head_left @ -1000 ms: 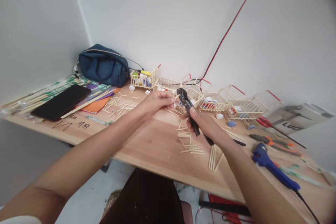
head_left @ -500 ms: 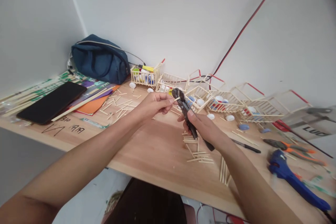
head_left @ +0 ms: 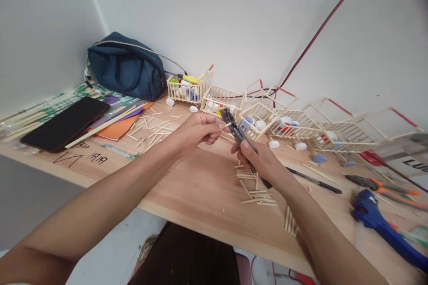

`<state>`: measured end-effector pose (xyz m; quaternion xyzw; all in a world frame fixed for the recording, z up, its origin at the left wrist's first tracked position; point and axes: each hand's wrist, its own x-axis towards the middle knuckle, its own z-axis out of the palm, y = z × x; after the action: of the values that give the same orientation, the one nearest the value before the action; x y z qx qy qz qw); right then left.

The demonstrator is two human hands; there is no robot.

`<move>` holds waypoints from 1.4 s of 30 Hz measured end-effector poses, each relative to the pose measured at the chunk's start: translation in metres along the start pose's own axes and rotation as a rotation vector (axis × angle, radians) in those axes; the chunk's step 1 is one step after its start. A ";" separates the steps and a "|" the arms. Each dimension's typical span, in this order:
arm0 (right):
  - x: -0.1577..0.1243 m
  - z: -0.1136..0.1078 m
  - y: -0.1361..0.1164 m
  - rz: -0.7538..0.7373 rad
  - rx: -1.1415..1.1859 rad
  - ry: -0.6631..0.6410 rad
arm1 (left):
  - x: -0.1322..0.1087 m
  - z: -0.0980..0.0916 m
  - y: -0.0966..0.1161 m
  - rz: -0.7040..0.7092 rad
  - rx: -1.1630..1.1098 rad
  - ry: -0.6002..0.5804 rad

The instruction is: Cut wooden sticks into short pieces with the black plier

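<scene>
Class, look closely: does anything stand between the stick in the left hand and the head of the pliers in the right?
Nothing visible does. The left hand pinches the stick, whose end already overlaps the head of the pliers in the right hand. The small carts stand beyond, not between.

Above the table (head_left: 200,191), the left hand (head_left: 200,130) and the right hand (head_left: 257,156) are bare, with slender fingers (head_left: 214,129). The left forearm (head_left: 130,189) and the right forearm (head_left: 314,222) are bare too, long and slim, narrowing towards the wrists; a crease marks the inside of the left elbow (head_left: 50,256), beyond the table's near edge. Below that edge lie dark trousers (head_left: 190,258), nearly black, plain and smooth-looking, dotted with a few tiny pale specks. Details of the cloth are too dim to tell.
</scene>
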<state>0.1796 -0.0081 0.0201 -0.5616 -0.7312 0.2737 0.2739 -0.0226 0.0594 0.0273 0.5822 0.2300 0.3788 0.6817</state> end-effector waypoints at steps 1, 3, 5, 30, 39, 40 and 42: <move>0.000 0.001 0.000 0.008 0.014 -0.004 | 0.000 0.000 0.000 -0.006 -0.004 -0.004; -0.001 0.002 0.001 0.027 0.044 -0.011 | -0.001 0.001 0.001 -0.013 -0.006 -0.003; -0.002 0.003 0.001 0.030 0.028 0.009 | -0.002 0.001 0.001 -0.015 -0.003 0.002; -0.005 -0.007 -0.001 -0.048 -0.236 0.120 | -0.002 0.004 -0.009 0.010 -0.157 -0.078; -0.006 -0.007 -0.001 -0.082 -0.411 0.226 | -0.003 0.005 -0.009 -0.029 -0.175 -0.123; -0.007 -0.007 -0.001 -0.081 -0.422 0.230 | -0.003 0.005 -0.009 -0.031 -0.179 -0.126; -0.007 -0.007 -0.001 -0.084 -0.448 0.244 | -0.003 0.005 -0.010 -0.036 -0.193 -0.130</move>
<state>0.1853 -0.0145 0.0249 -0.6062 -0.7578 0.0237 0.2401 -0.0181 0.0538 0.0184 0.5328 0.1582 0.3485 0.7548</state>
